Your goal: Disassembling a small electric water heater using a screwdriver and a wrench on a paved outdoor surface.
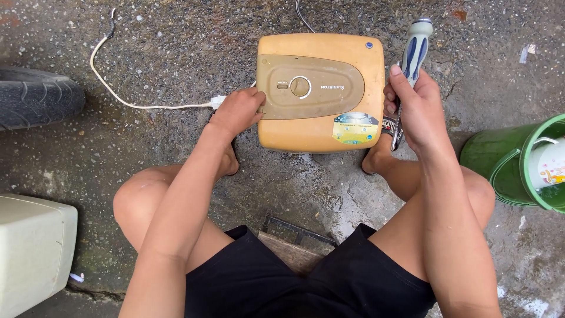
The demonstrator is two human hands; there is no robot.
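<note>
A yellowed, boxy water heater (321, 123) lies on the wet concrete between my knees, its brown front panel with a round dial (300, 86) facing up. My left hand (238, 110) rests against the heater's left edge, fingers curled on the panel's side. At the heater's right side my right hand (412, 106) grips a screwdriver (415, 53) with a blue and grey handle, handle pointing away from me and the metal shaft running down past my palm.
A white power cord (118, 94) trails left from the heater. A black tyre (35, 97) lies at the left edge, a cream plastic box (32, 247) at lower left, a green bucket (506, 156) at right. I sit on a low stool (294, 241).
</note>
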